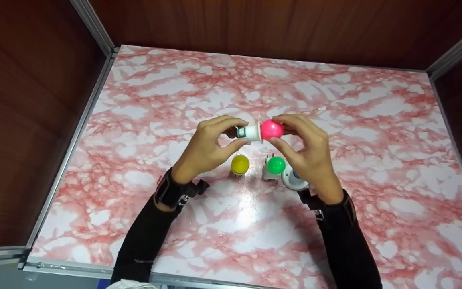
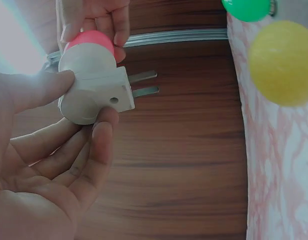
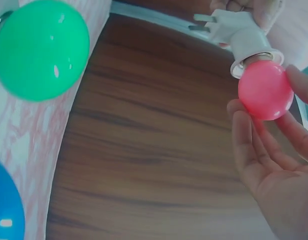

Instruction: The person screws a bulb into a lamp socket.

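Above the middle of the table, my left hand (image 1: 211,144) grips a white plug-in bulb socket (image 2: 91,82) between thumb and fingers. Two flat metal prongs (image 2: 145,92) stick out of the socket's side. My right hand (image 1: 309,148) pinches a pink bulb (image 3: 266,90) by its round end. The bulb's base sits in the socket's mouth, with a bit of its metal collar showing in the right wrist view. Nearer to me on the table are a yellow bulb (image 1: 240,164) and a green bulb (image 1: 276,165) in a white socket (image 1: 270,175).
A round white holder (image 1: 294,181) with something blue (image 3: 6,205) on it stands beside the green bulb, partly hidden under my right hand. Dark wood panels (image 1: 255,28) with metal framing border the red-and-white marbled table (image 1: 155,92) at the back and sides.
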`<state>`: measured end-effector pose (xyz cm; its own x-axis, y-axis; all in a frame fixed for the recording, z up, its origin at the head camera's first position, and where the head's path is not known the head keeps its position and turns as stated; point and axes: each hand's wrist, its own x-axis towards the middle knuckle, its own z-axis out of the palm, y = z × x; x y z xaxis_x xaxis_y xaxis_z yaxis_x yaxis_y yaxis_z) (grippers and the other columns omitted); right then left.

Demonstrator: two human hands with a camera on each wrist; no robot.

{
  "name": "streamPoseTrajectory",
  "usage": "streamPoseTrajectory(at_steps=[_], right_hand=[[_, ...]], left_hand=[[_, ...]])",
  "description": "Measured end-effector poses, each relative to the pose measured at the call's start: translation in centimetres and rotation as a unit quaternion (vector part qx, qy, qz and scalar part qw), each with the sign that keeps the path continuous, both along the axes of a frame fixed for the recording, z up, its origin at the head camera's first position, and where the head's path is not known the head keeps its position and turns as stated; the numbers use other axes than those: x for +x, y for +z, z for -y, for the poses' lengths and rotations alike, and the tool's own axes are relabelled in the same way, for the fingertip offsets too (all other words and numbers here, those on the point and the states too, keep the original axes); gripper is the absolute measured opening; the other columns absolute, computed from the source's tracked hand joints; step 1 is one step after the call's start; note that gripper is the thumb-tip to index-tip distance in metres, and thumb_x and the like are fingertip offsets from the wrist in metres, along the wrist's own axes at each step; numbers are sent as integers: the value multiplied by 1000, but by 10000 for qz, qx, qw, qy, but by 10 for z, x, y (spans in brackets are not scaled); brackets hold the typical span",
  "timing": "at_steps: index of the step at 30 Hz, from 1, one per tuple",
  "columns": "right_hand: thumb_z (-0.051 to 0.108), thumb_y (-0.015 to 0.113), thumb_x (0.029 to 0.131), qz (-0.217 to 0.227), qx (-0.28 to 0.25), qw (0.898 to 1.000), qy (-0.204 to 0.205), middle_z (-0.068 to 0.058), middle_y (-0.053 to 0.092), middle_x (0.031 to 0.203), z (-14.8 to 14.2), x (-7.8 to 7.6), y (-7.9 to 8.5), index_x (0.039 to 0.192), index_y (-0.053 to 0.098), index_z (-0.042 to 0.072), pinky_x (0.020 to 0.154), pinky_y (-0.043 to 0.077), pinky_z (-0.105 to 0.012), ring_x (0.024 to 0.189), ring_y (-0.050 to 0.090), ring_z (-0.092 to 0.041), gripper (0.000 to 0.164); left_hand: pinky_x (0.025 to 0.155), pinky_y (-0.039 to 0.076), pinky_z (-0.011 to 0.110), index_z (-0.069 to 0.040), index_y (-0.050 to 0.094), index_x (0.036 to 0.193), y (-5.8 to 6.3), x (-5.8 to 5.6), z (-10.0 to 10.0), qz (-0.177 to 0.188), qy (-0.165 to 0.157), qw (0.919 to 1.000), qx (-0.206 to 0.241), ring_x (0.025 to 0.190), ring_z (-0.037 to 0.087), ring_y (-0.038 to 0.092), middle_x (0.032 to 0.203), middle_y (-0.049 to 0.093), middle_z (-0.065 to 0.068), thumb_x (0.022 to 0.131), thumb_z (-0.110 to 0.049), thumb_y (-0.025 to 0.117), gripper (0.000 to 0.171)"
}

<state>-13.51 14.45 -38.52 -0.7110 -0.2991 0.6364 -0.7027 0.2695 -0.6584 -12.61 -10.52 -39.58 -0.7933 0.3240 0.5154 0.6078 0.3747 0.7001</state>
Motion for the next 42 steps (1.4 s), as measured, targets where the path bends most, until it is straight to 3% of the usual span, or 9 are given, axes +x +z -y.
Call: streamPoseTrajectory(at_steps=[6,12,22,31,37,42], right_hand=[[11,81,93,150,628,9972,381,-13,76,118,13,-8,5,125,72,-1,99,62,-22,106,76,-19,35],[17,79,96,142,1448,9871,666,-12,76,116,31,-18,8,123,72,1,95,65,-33,106,76,-21,32],[16,80,95,413,2668,9576,1008,-11,76,113,60,-32,8,120,73,4,95,64,-39,102,73,-27,28],[12,80,94,719,3366,9259,1556,-10,76,117,77,-46,-8,118,74,5,95,64,-41,106,74,-26,25],[9,80,94,774,3684,9076,1858,-10,74,118,84,-45,-17,117,75,5,97,61,-41,109,72,-26,24],[6,80,92,750,3877,8951,2071,-9,74,117,93,-40,-17,116,76,7,98,62,-40,111,73,-24,24]], left_hand=[[89,63,30,-2,74,124,-8,4,16,186,153,9996,-159,96,19,74,117,78,11,97,-19,79,32],[89,64,30,-3,75,122,-20,7,29,511,323,9975,-367,97,20,74,114,78,11,95,-16,80,31],[90,65,29,-3,75,121,-44,11,44,1296,505,9899,-274,98,22,78,115,76,11,94,-13,81,29],[90,66,30,-3,74,124,-75,10,52,2085,564,9764,17,100,26,79,123,74,14,92,-8,81,33],[92,66,33,-5,74,124,-89,12,52,2612,554,9637,58,102,26,80,123,75,13,90,1,76,34],[88,67,33,-5,73,125,-92,16,53,2703,538,9612,-124,99,26,80,124,76,13,88,-3,79,38]])
